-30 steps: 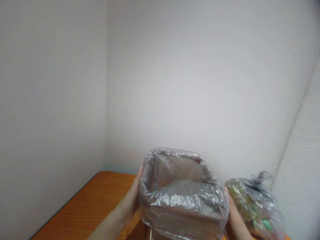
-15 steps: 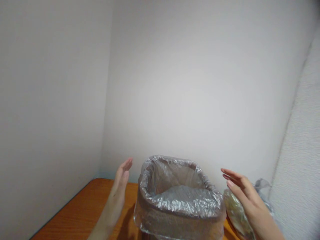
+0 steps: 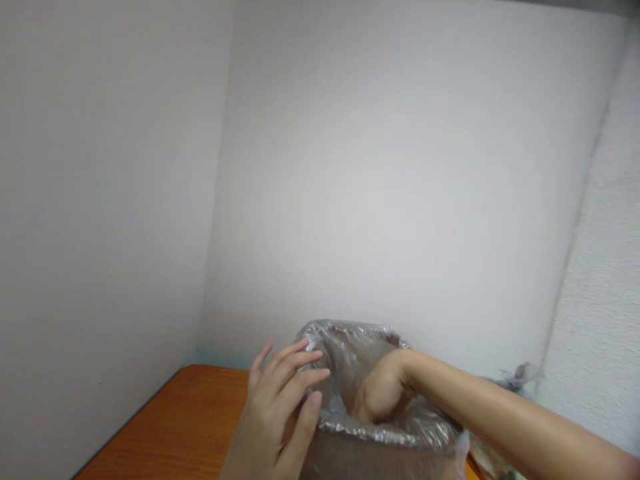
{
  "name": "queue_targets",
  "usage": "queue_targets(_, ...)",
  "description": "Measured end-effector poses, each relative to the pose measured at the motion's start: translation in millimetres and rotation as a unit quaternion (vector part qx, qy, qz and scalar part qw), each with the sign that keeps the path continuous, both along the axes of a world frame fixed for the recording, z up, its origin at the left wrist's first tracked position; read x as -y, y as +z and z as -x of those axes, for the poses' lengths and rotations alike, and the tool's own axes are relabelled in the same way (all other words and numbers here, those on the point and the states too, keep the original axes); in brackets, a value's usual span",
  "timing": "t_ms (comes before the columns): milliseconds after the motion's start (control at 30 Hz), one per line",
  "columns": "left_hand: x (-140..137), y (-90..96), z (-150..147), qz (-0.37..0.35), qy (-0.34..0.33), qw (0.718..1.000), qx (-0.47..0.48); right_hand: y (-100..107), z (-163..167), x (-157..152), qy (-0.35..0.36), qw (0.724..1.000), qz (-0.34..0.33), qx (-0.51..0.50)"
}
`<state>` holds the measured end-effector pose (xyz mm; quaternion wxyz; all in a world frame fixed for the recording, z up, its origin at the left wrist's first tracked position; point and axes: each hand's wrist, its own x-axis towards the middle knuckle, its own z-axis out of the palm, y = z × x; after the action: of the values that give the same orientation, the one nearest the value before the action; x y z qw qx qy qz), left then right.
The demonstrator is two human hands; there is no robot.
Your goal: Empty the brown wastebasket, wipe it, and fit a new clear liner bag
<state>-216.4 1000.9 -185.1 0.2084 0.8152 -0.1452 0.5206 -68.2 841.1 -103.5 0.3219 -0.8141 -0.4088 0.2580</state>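
A bin (image 3: 385, 457) lined with a clear plastic bag (image 3: 345, 337) stands on the wooden table, the bag folded over its rim. My right hand (image 3: 383, 393) reaches down inside the bin, bent at the wrist; its fingers are hidden below the near rim, so what they touch does not show. My left hand (image 3: 285, 393) is at the bin's left rim, fingers spread apart, the fingertips over or against the bag's edge. Nothing shows in the left hand.
The orange-brown table (image 3: 175, 417) extends to the left of the bin. A grey plastic bag (image 3: 520, 377) and a clear-wrapped greenish thing (image 3: 487, 460) lie to the right, partly behind my right forearm. White walls (image 3: 375, 167) rise behind and at both sides.
My right hand has moved left and down into the lined bin. My left hand has come rightward to the left rim, fingers now spread. The bin appears slightly farther right in view.
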Motion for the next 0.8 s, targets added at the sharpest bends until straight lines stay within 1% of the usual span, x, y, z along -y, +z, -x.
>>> queue_targets(100, -8.4, -1.3, -0.5, 0.037, -0.010, 0.999, 0.004, -7.5, 3.3, -4.6, 0.021, 0.990, 0.138, -0.033)
queue_targets(167, -10.8, -1.3, -1.2, 0.050, -0.019, 0.999, 0.002, -7.3, 3.6, -7.7, 0.026, 0.981, 0.187, -0.051)
queue_targets(233, -10.7, -0.5, -2.1, 0.050, -0.025, 0.998, -0.002, -3.7, -0.6, -12.8, 0.023, 0.975, 0.211, -0.060)
queue_targets(267, -10.0, 0.3, -2.3, 0.048, -0.027, 0.998, -0.006, -0.6, -4.4, -16.1, 0.016, 0.976, 0.212, -0.055)
queue_targets(333, -8.4, 2.3, -2.0, 0.042, -0.033, 0.998, -0.014, 7.2, -14.0, -22.6, -0.010, 0.983, 0.182, -0.017)
queue_targets(433, -7.0, 6.7, 1.1, 0.030, -0.044, 0.998, -0.023, 17.8, -24.0, -27.0, -0.064, 0.991, 0.086, 0.077)
queue_targets(500, -6.9, 9.8, 4.0, 0.028, -0.058, 0.998, -0.013, 21.7, -24.0, -25.2, -0.081, 0.989, 0.052, 0.109)
queue_targets(667, -5.4, 12.2, 7.1, 0.037, -0.113, 0.993, 0.015, 27.5, -16.4, -13.7, -0.074, 0.989, 0.029, 0.122)
queue_targets(800, -0.6, 10.4, 6.7, 0.055, -0.135, 0.989, 0.005, 31.0, -11.4, -1.2, -0.050, 0.996, 0.017, 0.074)
